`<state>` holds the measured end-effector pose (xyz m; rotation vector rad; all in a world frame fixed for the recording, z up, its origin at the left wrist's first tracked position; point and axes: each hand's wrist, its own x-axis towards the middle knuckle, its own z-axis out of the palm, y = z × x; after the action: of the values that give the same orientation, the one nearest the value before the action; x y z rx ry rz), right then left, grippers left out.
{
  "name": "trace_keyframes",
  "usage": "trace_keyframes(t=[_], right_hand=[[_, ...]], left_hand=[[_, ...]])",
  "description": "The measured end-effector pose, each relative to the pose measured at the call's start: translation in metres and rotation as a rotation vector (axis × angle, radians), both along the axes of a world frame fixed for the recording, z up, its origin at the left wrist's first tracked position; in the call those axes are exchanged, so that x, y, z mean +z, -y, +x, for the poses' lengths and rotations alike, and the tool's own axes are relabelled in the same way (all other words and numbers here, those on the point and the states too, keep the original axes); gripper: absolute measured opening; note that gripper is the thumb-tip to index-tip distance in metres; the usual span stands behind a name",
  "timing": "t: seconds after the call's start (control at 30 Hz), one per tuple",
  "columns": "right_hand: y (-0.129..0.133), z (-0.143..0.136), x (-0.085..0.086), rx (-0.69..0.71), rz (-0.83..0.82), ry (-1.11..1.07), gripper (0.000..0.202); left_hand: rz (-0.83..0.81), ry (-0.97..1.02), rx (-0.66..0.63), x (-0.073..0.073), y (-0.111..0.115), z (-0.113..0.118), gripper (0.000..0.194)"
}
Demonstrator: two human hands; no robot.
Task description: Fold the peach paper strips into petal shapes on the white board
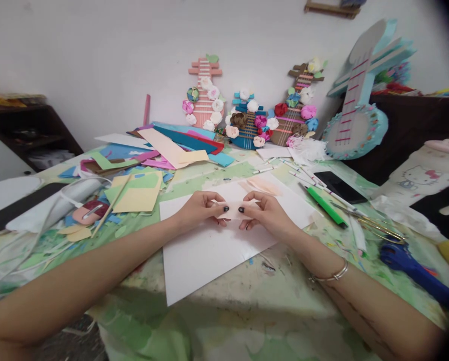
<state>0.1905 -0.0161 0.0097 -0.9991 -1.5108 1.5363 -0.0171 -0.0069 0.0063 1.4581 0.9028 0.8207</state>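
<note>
My left hand (203,206) and my right hand (261,210) meet over a white sheet (205,258) on the table. Between them they pinch a small pale pinkish strip (233,209), one end in each hand, thumbs on the near side. Behind my right hand, thin peach-coloured pieces (264,184) lie on the white sheet. The fingertips behind the strip are partly hidden.
Coloured paper (179,143) is heaped at the back left, yellow sheets (138,193) nearer. Decorated paper instruments (249,120) lean on the wall. To the right are a green marker (325,205), a phone (340,186), scissors (378,228) and a blue tool (412,268).
</note>
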Motion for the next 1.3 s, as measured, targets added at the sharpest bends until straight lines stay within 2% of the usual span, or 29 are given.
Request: trace_keyframes(t=[0.17, 0.33, 0.5, 0.63, 0.8, 0.97, 1.3], right_hand=[[0.0, 0.001, 0.002, -0.025, 0.022, 0.032, 0.033], [0.003, -0.001, 0.002, 0.009, 0.044, 0.081, 0.036], [0.002, -0.002, 0.004, -0.055, 0.012, 0.044, 0.031], [0.002, 0.0, 0.005, -0.047, 0.004, -0.005, 0.033], [0.002, 0.001, 0.005, -0.029, -0.053, -0.155, 0.033], [0.001, 0.004, 0.004, 0.011, -0.093, -0.26, 0.022], [0.0, 0.004, 0.001, 0.065, -0.107, -0.316, 0.007]], left_hand=[[-0.039, 0.024, 0.019, -0.002, -0.001, -0.002, 0.031], [-0.036, 0.048, 0.016, -0.001, 0.0, -0.001, 0.03], [-0.022, 0.044, -0.023, -0.001, -0.001, -0.001, 0.03], [-0.03, 0.047, -0.025, -0.003, -0.004, -0.002, 0.031], [-0.082, 0.219, -0.041, -0.005, -0.006, -0.006, 0.028], [-0.142, 0.367, -0.074, -0.006, -0.007, -0.009, 0.023], [-0.14, 0.44, -0.135, -0.003, -0.005, -0.011, 0.013]])
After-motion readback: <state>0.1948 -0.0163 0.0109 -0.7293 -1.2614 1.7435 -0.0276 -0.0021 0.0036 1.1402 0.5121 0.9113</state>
